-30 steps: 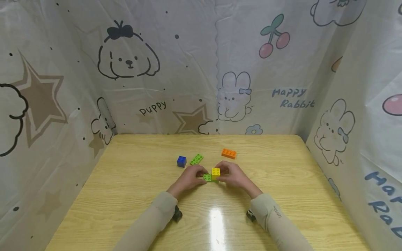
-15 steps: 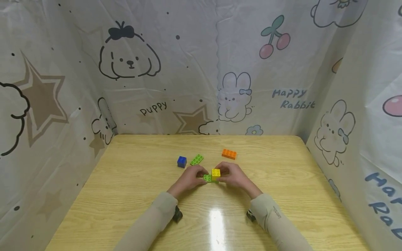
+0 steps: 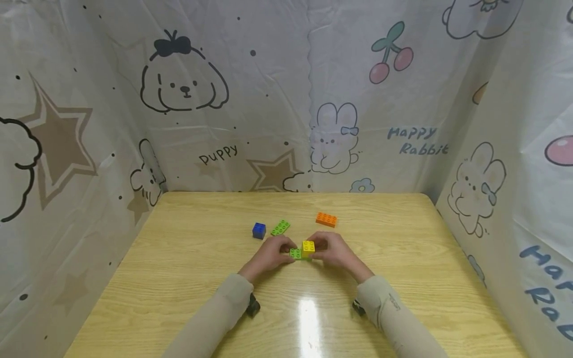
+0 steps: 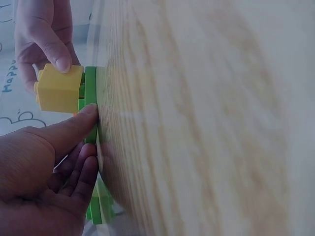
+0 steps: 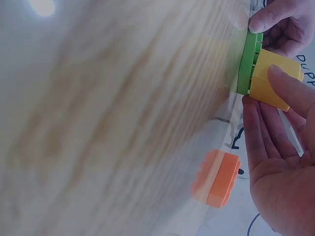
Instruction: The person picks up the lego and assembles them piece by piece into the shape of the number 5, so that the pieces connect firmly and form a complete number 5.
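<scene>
Near the middle of the table, my left hand (image 3: pixel 270 253) pinches the left end of a flat green toy-brick plate (image 3: pixel 295 253) between thumb and fingers. A yellow two-by-two brick (image 3: pixel 308 248) stands on the right part of that plate. My right hand (image 3: pixel 332 247) grips this brick from the right, its thumb on the near side. In the right wrist view, green studs show in a narrow gap under the yellow brick (image 5: pixel 275 83), which sits slightly tilted. The green plate (image 4: pixel 90 83) lies flat along the tabletop in the left wrist view.
Behind my left hand lie a blue brick (image 3: pixel 258 230) and a second green plate (image 3: pixel 280 227). An orange brick (image 3: pixel 326 219) lies farther back, beyond my right hand. Printed cloth walls (image 3: pixel 268 99) enclose the wooden table (image 3: pixel 201 223) at the back and sides.
The yellow brick has shifted very slightly to the right over the green plate. Both hands keep their hold in nearly the same place.
</scene>
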Motion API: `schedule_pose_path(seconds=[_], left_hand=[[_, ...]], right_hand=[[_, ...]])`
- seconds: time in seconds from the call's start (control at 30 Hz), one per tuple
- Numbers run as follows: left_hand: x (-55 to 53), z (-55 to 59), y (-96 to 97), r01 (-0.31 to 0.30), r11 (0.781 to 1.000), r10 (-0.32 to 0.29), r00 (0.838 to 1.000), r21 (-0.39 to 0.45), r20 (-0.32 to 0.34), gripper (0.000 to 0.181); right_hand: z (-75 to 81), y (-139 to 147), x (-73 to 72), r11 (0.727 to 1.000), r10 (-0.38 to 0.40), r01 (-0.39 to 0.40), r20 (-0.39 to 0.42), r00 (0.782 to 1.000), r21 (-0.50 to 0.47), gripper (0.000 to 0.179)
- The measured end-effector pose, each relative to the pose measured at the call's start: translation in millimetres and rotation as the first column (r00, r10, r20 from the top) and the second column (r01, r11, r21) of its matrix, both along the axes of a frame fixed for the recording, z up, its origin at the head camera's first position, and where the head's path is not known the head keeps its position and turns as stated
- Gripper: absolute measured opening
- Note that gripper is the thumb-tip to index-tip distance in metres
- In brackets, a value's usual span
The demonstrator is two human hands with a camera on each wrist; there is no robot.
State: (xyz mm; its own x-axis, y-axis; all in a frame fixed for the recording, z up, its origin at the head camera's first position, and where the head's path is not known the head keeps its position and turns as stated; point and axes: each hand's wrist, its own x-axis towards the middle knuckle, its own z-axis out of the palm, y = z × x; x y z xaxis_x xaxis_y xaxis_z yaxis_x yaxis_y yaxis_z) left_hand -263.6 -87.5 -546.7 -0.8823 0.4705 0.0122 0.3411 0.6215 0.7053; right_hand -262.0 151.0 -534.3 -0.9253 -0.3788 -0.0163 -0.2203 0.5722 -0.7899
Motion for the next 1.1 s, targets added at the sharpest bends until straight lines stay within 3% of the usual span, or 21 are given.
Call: schedule_pose_path(seconds=[0.6, 1.1], left_hand=[[1.1, 1.5, 1.2, -0.013, 1.0, 0.013, 1.0, 0.005, 0.015, 0.027], [-1.5, -1.0, 1.6, -0.018, 1.0, 0.017, 1.0, 0.002, 0.02, 0.027]], right_hand=[[1.9, -1.0, 0.0, 1.0, -0.013, 0.012, 0.005, 1.0, 0.009, 0.033], [5.5, -3.7, 0.4, 0.996, -0.018, 0.019, -0.015, 1.0, 0.085, 0.036]])
